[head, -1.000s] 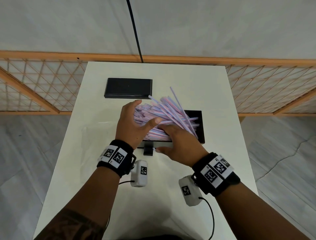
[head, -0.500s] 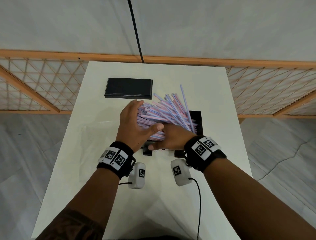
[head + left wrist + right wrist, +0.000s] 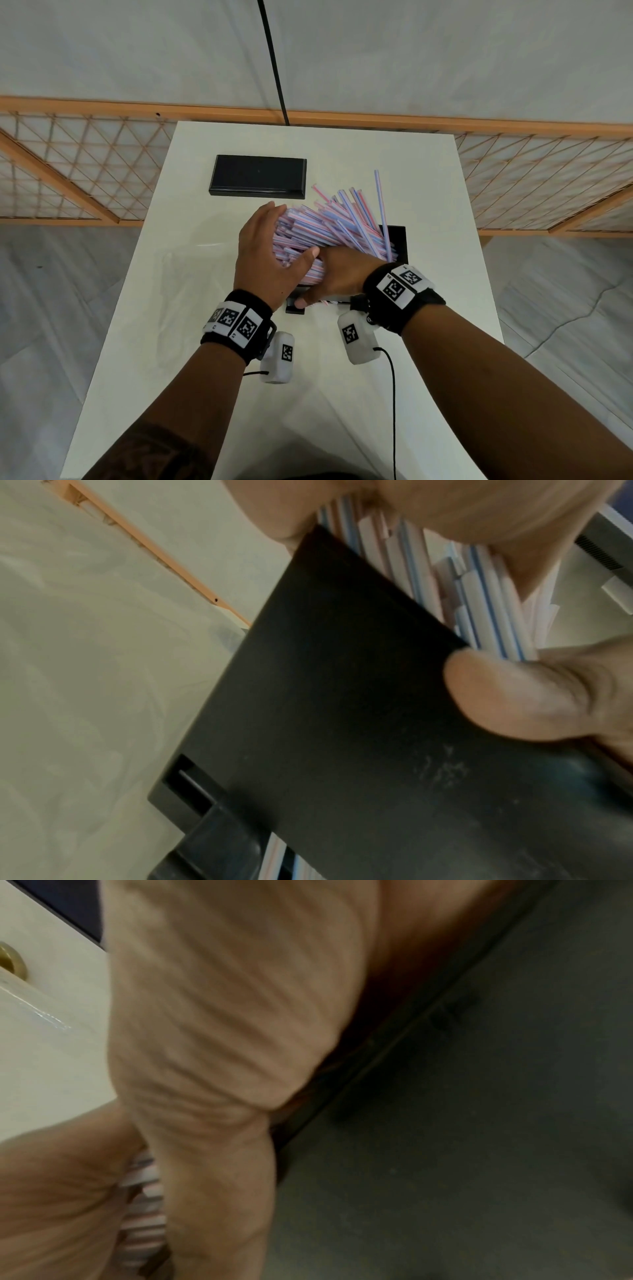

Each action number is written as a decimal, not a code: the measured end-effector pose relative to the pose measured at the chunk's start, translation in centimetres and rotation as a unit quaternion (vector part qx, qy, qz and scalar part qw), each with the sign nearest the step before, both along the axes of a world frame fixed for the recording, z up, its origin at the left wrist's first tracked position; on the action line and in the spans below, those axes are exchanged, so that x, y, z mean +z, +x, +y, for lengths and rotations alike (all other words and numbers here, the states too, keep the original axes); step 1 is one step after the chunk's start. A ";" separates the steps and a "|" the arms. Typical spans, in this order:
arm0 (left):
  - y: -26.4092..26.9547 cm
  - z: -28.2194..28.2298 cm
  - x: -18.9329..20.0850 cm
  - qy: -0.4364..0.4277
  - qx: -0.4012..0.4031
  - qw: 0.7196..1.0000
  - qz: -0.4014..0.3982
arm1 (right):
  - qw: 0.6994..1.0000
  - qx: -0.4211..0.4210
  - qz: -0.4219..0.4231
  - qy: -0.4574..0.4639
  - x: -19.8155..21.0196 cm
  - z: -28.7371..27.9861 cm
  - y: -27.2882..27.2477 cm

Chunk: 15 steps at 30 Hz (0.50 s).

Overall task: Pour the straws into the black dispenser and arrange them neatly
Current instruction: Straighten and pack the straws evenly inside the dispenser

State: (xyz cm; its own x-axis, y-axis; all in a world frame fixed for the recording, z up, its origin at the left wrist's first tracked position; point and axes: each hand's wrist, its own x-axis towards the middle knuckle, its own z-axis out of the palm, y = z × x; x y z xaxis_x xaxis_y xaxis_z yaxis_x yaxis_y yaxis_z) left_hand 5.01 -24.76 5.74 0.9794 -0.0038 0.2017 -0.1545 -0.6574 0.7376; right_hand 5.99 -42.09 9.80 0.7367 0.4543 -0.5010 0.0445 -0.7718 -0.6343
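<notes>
A thick bundle of pink- and blue-striped straws (image 3: pixel 337 226) lies across the open black dispenser (image 3: pixel 398 241) at mid-table, its right ends fanning upward. My left hand (image 3: pixel 270 248) cups the bundle's left end, fingers on the far side and thumb over the near side. My right hand (image 3: pixel 342 277) reaches in from the front; its fingers are hidden under the straws and its thumb presses on the front wall. The left wrist view shows the dispenser's wall (image 3: pixel 342 723), straws (image 3: pixel 479 601) above it and that thumb. The right wrist view is blurred, with my palm and a few straws (image 3: pixel 143 1191).
A flat black lid (image 3: pixel 258 176) lies at the back of the white table (image 3: pixel 205 342), left of centre. A wooden lattice rail (image 3: pixel 85 171) runs behind the table against the wall. A black cable (image 3: pixel 274 61) hangs down the wall.
My right wrist has swung left and forward, closer to the left hand. The straws' right ends have tipped up and fanned out. My left hand has stayed on the bundle's left end.
</notes>
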 end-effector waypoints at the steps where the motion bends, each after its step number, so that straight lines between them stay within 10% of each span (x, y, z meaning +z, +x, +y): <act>1: 0.0 0.0 0.0 0.000 0.001 1.000 -0.001 | 1.000 -0.004 0.001 0.007 -0.2 0.0 0.0; 15: -0.2 0.4 -0.3 -0.009 0.004 1.000 0.006 | 0.998 -0.013 0.053 0.032 -0.2 0.0 0.7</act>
